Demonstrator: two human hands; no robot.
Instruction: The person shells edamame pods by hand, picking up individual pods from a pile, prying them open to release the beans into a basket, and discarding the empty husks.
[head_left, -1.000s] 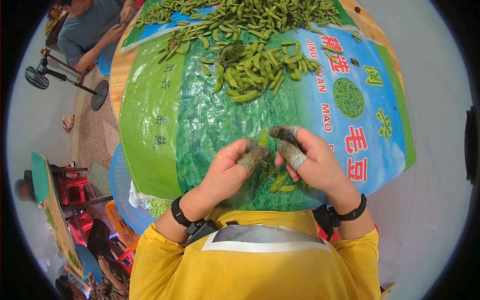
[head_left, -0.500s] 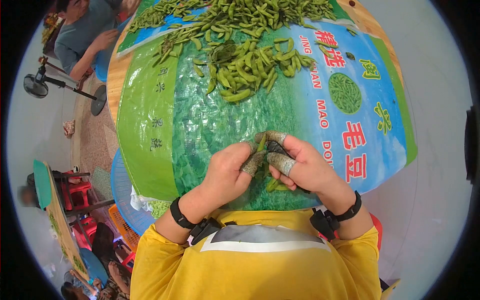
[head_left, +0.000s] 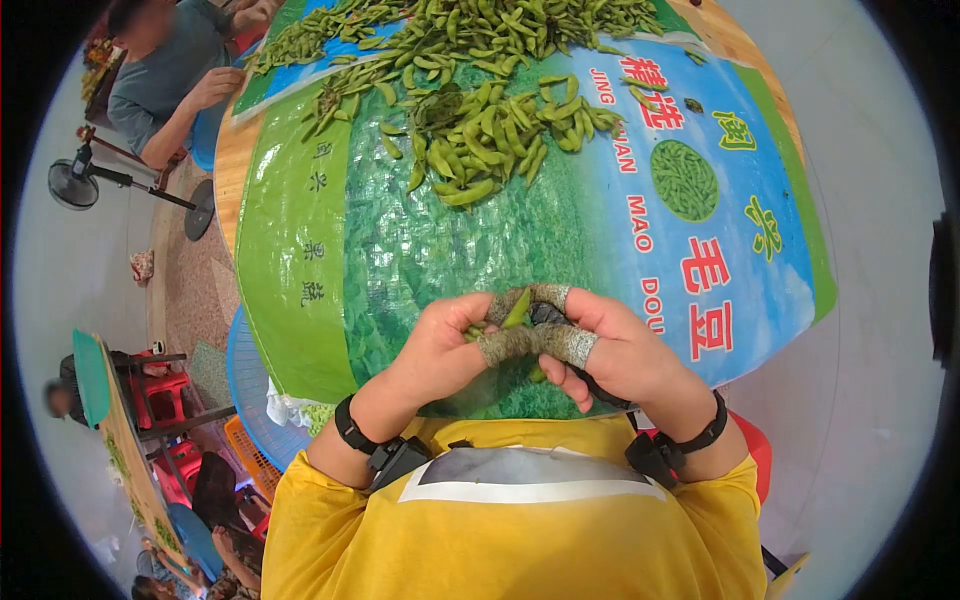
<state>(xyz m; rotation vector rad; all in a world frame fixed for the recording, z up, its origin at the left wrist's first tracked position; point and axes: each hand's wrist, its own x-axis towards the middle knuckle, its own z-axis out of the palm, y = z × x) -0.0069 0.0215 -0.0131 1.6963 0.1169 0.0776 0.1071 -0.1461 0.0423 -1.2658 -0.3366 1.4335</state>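
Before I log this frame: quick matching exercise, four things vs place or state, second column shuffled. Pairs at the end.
Things
1. Left hand
2. Pod pile
3. Fan
4. Orange basket

Places or states
A. Off the table, in the picture's upper left
B. Beside the blue basket, in the picture's lower left
C. Wrapped thumb tip at the thumb of the right hand
D. On the printed sheet, beyond both hands

Pairs: 1-C, 2-D, 3-A, 4-B
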